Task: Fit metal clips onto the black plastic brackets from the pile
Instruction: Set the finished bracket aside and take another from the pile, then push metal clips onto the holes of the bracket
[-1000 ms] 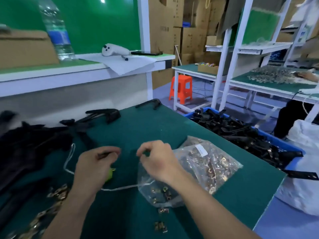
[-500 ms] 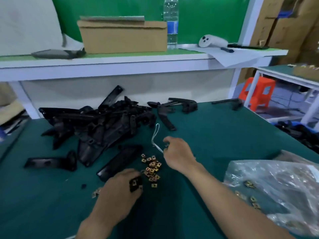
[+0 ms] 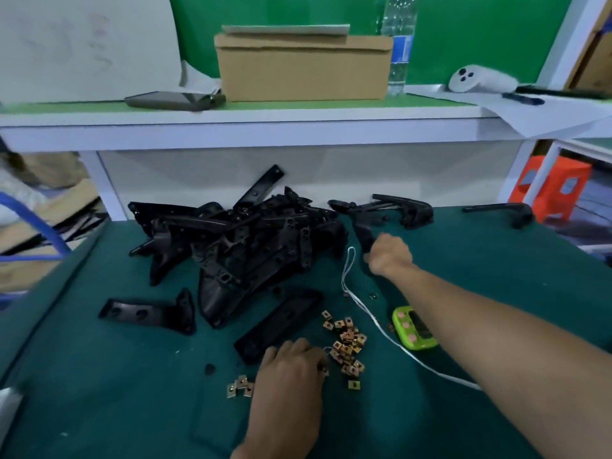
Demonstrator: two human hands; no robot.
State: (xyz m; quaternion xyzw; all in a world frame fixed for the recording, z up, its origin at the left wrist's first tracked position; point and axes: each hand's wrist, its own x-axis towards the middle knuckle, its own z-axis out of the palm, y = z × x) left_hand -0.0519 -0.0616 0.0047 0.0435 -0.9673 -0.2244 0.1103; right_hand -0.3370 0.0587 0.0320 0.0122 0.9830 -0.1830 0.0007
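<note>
Right hand point(image 3: 389, 256): gripping one bracket point(image 3: 363, 235), with the pile point(image 3: 245, 243) lying to its left.
Left hand point(image 3: 291, 369): curling over loose clips point(image 3: 346, 342) just right of it; whether it is grasping one is unclear.
Progress: no clipped bracket is showing; fitting likely just starting.

I can read nothing here. The blue label on the water bottle point(image 3: 399, 48), far beyond my right hand point(image 3: 389, 256), is only a blur. The faint marks on the white board point(image 3: 82, 44) and the screen of the green timer point(image 3: 414, 329), nearer to me than that hand, give no words or numbers.
</note>
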